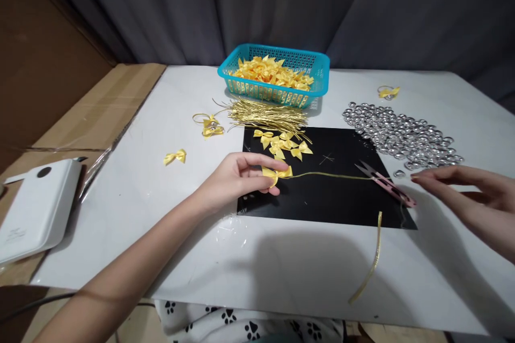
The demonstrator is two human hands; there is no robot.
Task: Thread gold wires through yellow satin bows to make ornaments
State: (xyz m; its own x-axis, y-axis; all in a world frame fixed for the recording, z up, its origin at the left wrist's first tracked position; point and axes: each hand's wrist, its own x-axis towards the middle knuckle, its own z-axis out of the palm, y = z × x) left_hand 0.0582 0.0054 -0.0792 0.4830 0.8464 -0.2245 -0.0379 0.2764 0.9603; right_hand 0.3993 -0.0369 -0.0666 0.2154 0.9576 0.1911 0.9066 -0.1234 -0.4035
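My left hand [241, 177] pinches a small yellow ribbon bow [277, 173] over the black mat [322, 198]. A thin gold cord [341, 176] runs from the bow to the right, towards my right hand [470, 187]. That hand's fingers are stretched out near the cord's far end, beside the pink thread snips [386, 182]; whether they grip the cord I cannot make out. Several loose yellow bows [284, 143] lie at the mat's far edge.
A teal basket [319, 72] full of yellow bows stands at the back. A bundle of gold cords [267, 113] lies before it. Silver bells [402, 134] are heaped at the right. Finished bows [209, 126], a stray bow [175, 157], a gold ribbon strip [372, 262] and a white device [38, 206] lie around.
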